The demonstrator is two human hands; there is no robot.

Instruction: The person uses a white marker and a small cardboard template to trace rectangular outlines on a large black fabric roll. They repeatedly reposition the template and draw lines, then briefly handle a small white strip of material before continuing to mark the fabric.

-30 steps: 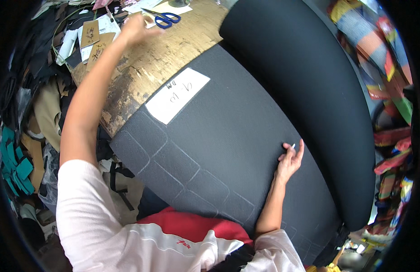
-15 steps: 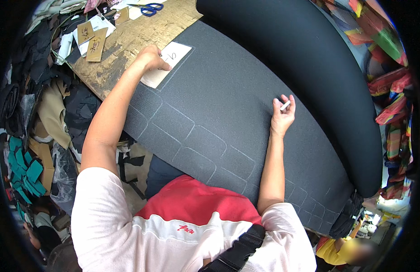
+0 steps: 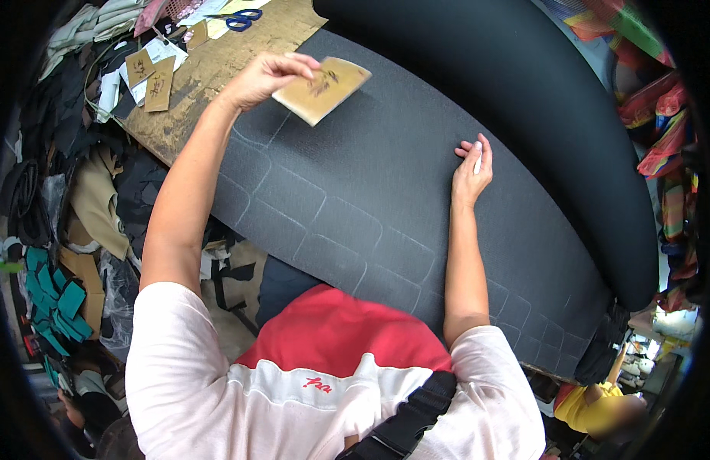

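My left hand (image 3: 264, 80) pinches a brown cardboard template (image 3: 328, 90) by its edge, thumb and fingers together. Handwriting marks the template's upper face, and it is tilted up off the dark grey sheet of material (image 3: 401, 153). Pale chalk outlines of rounded pieces run along the near side of that sheet. My right hand (image 3: 470, 182) is over the sheet's middle right, its fingers closed round a short white stick of chalk (image 3: 477, 164).
A thick black roll (image 3: 508, 100) lies along the sheet's far side. On the worn wooden table (image 3: 209, 73) at upper left are blue-handled scissors (image 3: 243, 21) and smaller brown cardboard pieces (image 3: 158, 86). Fabric scraps (image 3: 59, 299) pile up at left. Someone in yellow (image 3: 585, 410) is at lower right.
My left hand has lifted the template off the sheet and turned it from its white face to its brown one. My right hand has shifted slightly away from me, still with the chalk.
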